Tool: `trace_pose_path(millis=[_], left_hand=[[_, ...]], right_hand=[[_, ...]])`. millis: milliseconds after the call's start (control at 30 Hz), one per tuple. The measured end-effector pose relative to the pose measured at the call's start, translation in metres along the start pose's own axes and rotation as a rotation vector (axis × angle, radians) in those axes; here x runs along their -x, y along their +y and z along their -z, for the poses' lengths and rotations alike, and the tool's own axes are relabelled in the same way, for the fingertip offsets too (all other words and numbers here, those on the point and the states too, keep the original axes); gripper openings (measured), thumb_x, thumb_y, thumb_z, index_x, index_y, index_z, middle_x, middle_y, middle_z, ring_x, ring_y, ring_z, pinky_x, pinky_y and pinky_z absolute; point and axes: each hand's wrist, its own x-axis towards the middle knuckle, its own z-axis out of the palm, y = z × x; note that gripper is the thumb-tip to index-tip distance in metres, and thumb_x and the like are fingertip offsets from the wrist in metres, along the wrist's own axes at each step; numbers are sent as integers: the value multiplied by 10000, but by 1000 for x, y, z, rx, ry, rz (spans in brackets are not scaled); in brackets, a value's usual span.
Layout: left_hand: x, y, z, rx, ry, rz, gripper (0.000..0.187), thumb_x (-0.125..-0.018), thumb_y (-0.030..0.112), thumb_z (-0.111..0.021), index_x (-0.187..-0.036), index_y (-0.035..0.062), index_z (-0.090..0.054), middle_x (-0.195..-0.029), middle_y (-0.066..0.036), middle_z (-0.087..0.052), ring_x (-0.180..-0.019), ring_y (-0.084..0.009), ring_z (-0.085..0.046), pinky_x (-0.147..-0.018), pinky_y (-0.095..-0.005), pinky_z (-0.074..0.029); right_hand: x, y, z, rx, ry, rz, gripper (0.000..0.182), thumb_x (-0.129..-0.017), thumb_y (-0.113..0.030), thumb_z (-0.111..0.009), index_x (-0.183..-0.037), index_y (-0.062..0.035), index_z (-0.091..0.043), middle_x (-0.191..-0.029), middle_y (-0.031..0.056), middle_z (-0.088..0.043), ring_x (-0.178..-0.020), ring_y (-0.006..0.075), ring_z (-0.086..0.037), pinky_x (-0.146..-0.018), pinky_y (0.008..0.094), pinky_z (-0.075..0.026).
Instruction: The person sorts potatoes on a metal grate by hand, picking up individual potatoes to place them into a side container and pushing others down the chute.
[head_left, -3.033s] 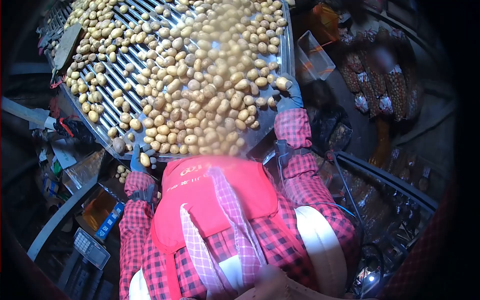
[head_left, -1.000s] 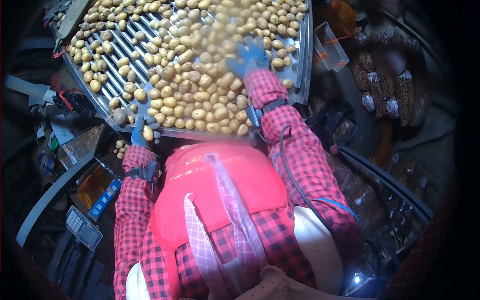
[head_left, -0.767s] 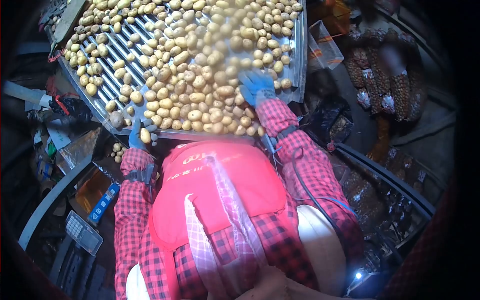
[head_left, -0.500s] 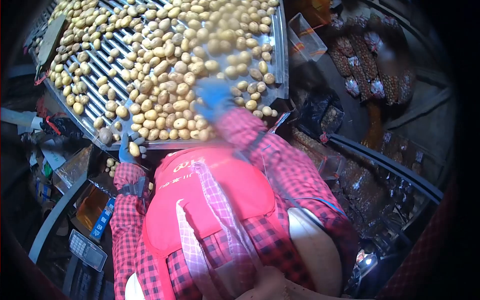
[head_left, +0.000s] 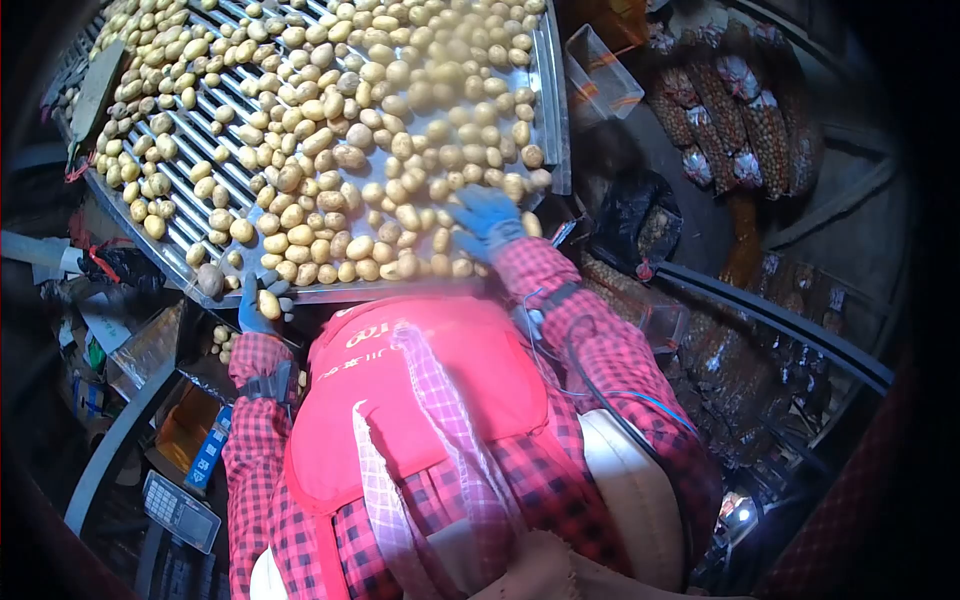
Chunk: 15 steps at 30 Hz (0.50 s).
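My left hand (head_left: 254,318), in a blue glove, is at the near left edge of the sorting table (head_left: 340,291). A yellowish potato (head_left: 268,304) rests in its curled fingers. My right hand (head_left: 487,222), gloved in blue too, reaches over the table's near right part with its fingers stretched out. It is beside loose potatoes and appears to hold none. Many potatoes (head_left: 330,200) lie in a dense layer across the flat metal sheet and over the metal rollers (head_left: 190,150) at the left.
Filled net bags of potatoes (head_left: 735,120) stand at the far right, near a clear plastic bin (head_left: 603,75). A black plastic bag (head_left: 640,220) sits beyond the table's right corner. A dark curved rail (head_left: 770,315) crosses on the right. Low at the left is a scale keypad (head_left: 180,512).
My right hand has moved right and nearer to me, and its fingers now show clearly. Potatoes around it have shifted, baring patches of the metal sheet. My left hand stays put with its potato.
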Motion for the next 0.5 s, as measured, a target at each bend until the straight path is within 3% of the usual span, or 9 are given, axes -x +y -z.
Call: trace_pose_path(millis=[67,100,133,200,300,333,433,467,500], left_hand=[[5,2,-8,21,19,11,595,-999,624,-461,-1251,100,-589,-962,-93,-721,-535,-236,-622,-423,-377,-465],[7,3,-9,31,31,19,595,-999,624,-463,-1247,99,-592,-956,-90,-721,-533,-236,-621,-421,-375,-463],[5,1,-7,8,25,-20,593,-998,623,-467,-1242,98,-598,-963,-87,-723,-534,-233,-622,-420,-369,-461],[6,2,-7,22,8,-11,592,-998,622,-468,-1233,95,-602,-957,-86,-723,-537,-229,-623,-419,-368,-459],[6,0,-14,23,21,-11,583,-998,620,-470,-1202,94,-618,-933,-85,-728,-532,-226,-621,-417,-373,-455],[8,1,-15,34,14,-3,582,-999,620,-470,-1198,94,-621,-927,-85,-728,-530,-227,-621,-416,-373,-454],[10,3,-15,24,31,-19,578,-1008,607,-458,-1180,83,-631,-911,-88,-733,-527,-224,-618,-413,-362,-445],[13,4,-21,11,56,-31,575,-1010,601,-457,-1177,80,-633,-911,-89,-733,-527,-222,-617,-413,-361,-444],[15,4,-25,-4,80,-39,571,-1012,596,-455,-1174,78,-635,-910,-89,-734,-528,-221,-615,-414,-361,-442]], right_hand=[[17,25,8,-183,5,-328,375,-838,-289,-709,-1168,-117,-660,-1176,130,-650,-1080,327,-616,-939,443,-500],[19,46,12,-259,138,-441,357,-883,-266,-677,-1199,-100,-670,-1103,169,-687,-1002,369,-654,-900,447,-522],[11,45,41,-541,67,-863,377,-922,-323,-645,-1225,-102,-674,-1126,167,-705,-1015,363,-676,-895,444,-530],[11,70,47,-249,4,-1111,412,-1024,-315,-476,-1368,-120,-594,-1215,242,-682,-1097,381,-674,-971,471,-519],[-13,110,21,-137,-188,-1160,478,-997,-360,-490,-1435,-173,-537,-1260,259,-655,-1143,421,-647,-1000,513,-492],[-17,111,13,-70,-42,-1107,515,-981,-384,-502,-1452,-178,-513,-1271,269,-643,-1167,428,-634,-1010,512,-486],[-43,124,39,-231,-93,-1053,514,-976,-390,-519,-1439,-170,-528,-1269,265,-645,-1167,424,-635,-1007,505,-490],[-56,139,31,55,-170,-1017,489,-968,-387,-549,-1405,-168,-572,-1251,251,-660,-1145,413,-650,-994,499,-498],[-73,129,39,-4,-21,-943,509,-959,-418,-565,-1396,-158,-583,-1261,231,-662,-1145,388,-653,-1022,470,-486]])
